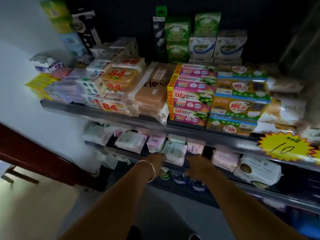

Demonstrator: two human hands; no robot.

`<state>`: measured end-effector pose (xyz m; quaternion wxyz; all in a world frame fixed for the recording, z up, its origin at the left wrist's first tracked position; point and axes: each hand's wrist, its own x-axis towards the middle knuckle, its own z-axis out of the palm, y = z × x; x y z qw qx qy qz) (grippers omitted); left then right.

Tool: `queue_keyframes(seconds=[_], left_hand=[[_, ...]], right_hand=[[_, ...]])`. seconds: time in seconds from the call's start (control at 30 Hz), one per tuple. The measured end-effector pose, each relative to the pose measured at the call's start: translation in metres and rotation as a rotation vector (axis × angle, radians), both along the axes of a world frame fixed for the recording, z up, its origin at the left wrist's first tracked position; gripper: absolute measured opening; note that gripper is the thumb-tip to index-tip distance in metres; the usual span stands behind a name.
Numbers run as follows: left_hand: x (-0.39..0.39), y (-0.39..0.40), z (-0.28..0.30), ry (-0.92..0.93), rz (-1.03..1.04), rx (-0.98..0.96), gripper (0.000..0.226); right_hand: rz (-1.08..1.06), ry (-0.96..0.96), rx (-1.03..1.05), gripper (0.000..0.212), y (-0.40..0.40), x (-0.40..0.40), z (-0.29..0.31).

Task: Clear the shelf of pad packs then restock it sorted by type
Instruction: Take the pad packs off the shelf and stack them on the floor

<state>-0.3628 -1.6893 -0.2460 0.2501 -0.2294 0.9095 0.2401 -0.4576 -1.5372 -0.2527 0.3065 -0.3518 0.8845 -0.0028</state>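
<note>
Reaching under the upper shelf, both hands meet the pad packs: left hand touching a pale-green pack, right hand just beside a pink one; finger posture cannot be told. Loosely leaning neighbouring packs may topple forward if dragged.

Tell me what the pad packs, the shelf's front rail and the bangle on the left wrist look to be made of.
Pad packs: soft plastic film, going by the crinkled, puffy wrapping with a slight sheen.
Front rail: probably metal or hard plastic, since it is dark, smooth and catches long glints; blur leaves this open.
Bangle: thin metal, seemingly, as a fine bright gold-toned hoop.
</note>
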Motion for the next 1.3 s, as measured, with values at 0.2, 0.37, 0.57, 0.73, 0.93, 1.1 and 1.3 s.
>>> queue_keyframes(seconds=[0.2,0.37,0.57,0.73,0.93,1.1,1.3], left_hand=[[0.001,-0.074,-0.033,0.031,-0.166,0.04,0.063],[0.028,-0.141,-0.055,0.01,-0.256,-0.015,0.062],[0.029,-0.187,-0.079,0.071,-0.222,-0.015,0.054],[0.016,-0.207,-0.102,0.119,-0.154,-0.057,0.057],[-0.004,-0.237,-0.127,0.206,-0.167,-0.112,0.058],[-0.004,-0.274,-0.149,0.265,-0.215,-0.135,0.062],[-0.004,-0.305,-0.162,0.271,-0.292,-0.255,0.072]], right_hand=[[-0.205,0.003,0.034,0.046,-0.058,0.026,-0.023],[-0.245,-0.009,0.034,0.043,-0.122,0.061,-0.051],[-0.232,0.012,-0.053,0.043,-0.179,0.064,-0.068],[-0.161,0.066,-0.165,0.05,-0.214,0.039,-0.083],[-0.043,0.149,-0.273,0.044,-0.255,0.01,-0.116],[0.049,0.241,-0.33,0.054,-0.289,-0.003,-0.138],[0.148,0.205,-0.251,0.062,-0.321,0.006,-0.156]])
